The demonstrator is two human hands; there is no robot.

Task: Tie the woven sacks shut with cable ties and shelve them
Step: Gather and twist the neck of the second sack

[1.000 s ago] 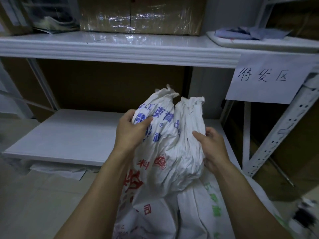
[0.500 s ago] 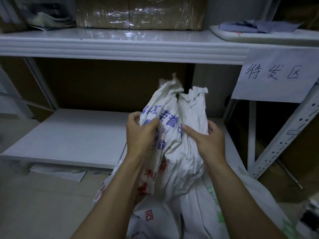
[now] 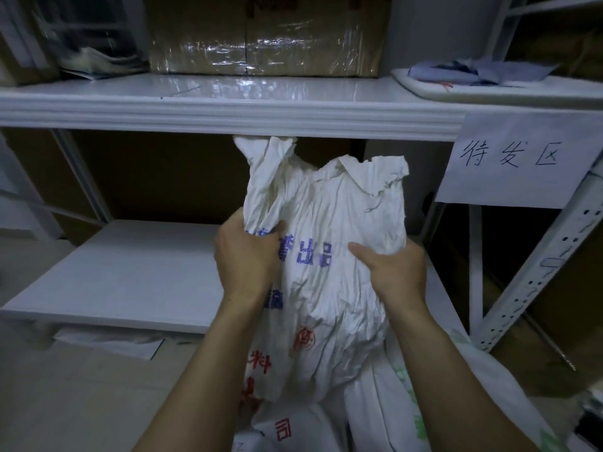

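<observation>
A white woven sack (image 3: pixel 329 288) with blue and red printed characters stands upright in front of me. Its crumpled top reaches almost to the upper shelf edge. My left hand (image 3: pixel 244 259) grips the sack's left side, fingers curled into the fabric. My right hand (image 3: pixel 391 272) grips its right side, thumb pressed across the front. The sack's mouth is open and spread, with no cable tie visible on it. A second white sack (image 3: pixel 408 402) with green print lies beneath it at the lower right.
A white lower shelf (image 3: pixel 130 272) extends to the left behind the sack. The upper shelf (image 3: pixel 228 106) holds a wrapped cardboard box (image 3: pixel 261 34) and a tray with blue cloth (image 3: pixel 473 73). A handwritten paper sign (image 3: pixel 512 158) hangs at right beside a perforated white upright (image 3: pixel 538 262).
The sack has risen and its top has spread wider, now reaching the upper shelf edge. Both hands moved up with it and kept their grip on its sides.
</observation>
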